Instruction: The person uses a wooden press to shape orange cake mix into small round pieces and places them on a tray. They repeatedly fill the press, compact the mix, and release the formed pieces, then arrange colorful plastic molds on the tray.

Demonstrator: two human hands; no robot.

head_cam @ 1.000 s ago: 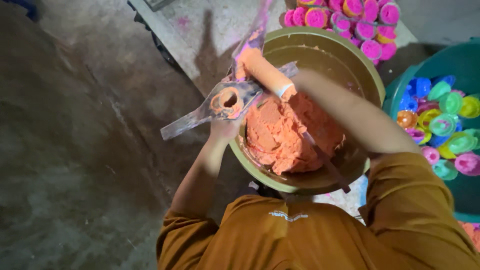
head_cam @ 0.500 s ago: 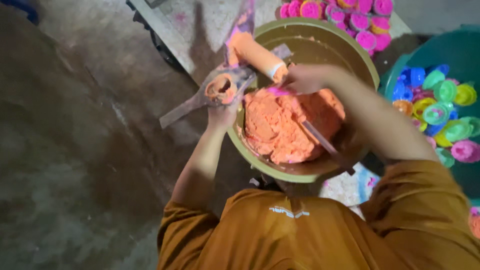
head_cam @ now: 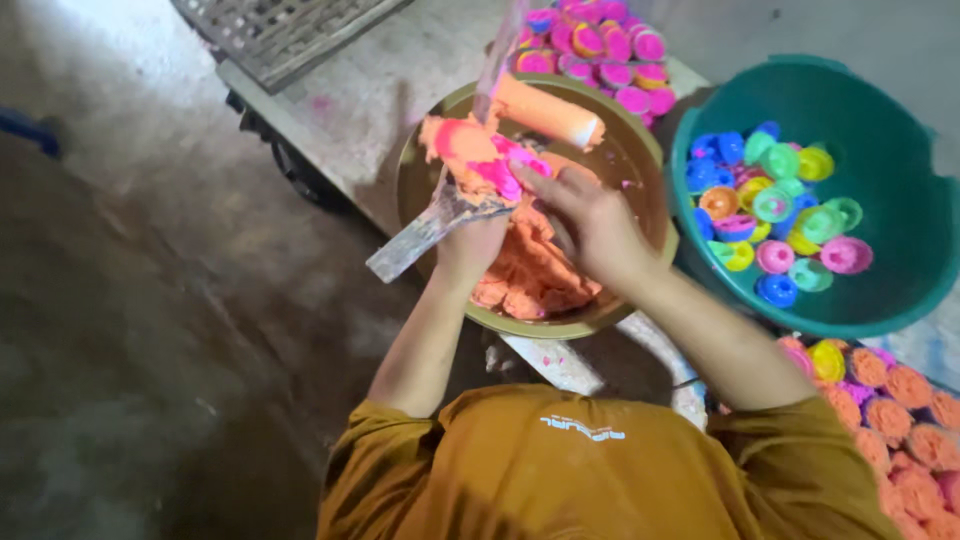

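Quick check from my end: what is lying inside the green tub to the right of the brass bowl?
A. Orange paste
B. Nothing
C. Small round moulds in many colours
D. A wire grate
C: the green tub holds a loose heap of small round moulds in blue, green, yellow, pink and orange; the orange paste sits in the brass bowl.

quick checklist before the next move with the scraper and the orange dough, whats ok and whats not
1. Left hand grips the flat scraper: ok.
2. Pink and orange dough lump sits on the scraper's upper end: ok.
3. Right hand is over the brass-coloured bowl, beside the lump; whether it grips anything: cannot tell.
4. Orange dough remains in the bowl: ok.
5. Green tub of coloured moulds is beside the bowl: ok.
6. Lump fully clear of the bowl rim: cannot tell.
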